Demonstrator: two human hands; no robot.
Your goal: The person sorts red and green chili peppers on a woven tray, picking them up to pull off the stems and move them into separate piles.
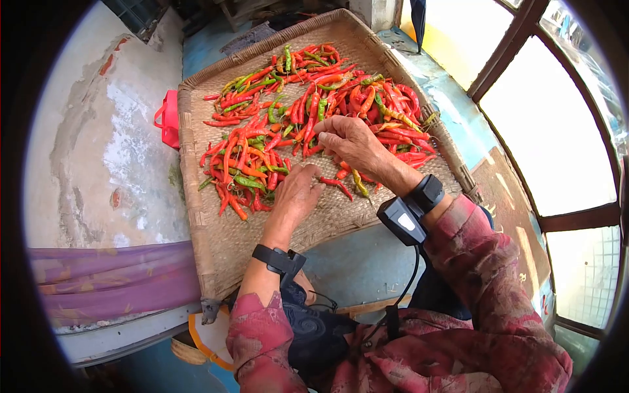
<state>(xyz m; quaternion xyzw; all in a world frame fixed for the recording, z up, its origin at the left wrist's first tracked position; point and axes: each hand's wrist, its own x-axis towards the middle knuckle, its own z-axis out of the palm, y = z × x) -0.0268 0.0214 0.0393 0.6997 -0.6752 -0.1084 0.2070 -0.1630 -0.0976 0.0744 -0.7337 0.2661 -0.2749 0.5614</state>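
Note:
Many chili peppers, mostly red with some green and orange, lie in loose heaps on a woven tray (341, 221). My left hand (298, 195) is at the near edge of the left heap (246, 157), its fingers bent and close together. One red chili pepper (336, 186) lies right by its fingertips; whether they grip it is not clear. Over the middle of the peppers, my right hand (357, 145) has thumb and forefinger pressed together, the other fingers curled under. What is between them is hidden. A yellowish chili pepper (360, 183) is below the right hand.
A red plastic object (169, 120) stands against the tray's left side, by a worn wall (98, 150). Purple cloth (118, 281) hangs at the lower left. Framed windows (544, 131) run along the right; a dark folded umbrella (418, 23) hangs at the back.

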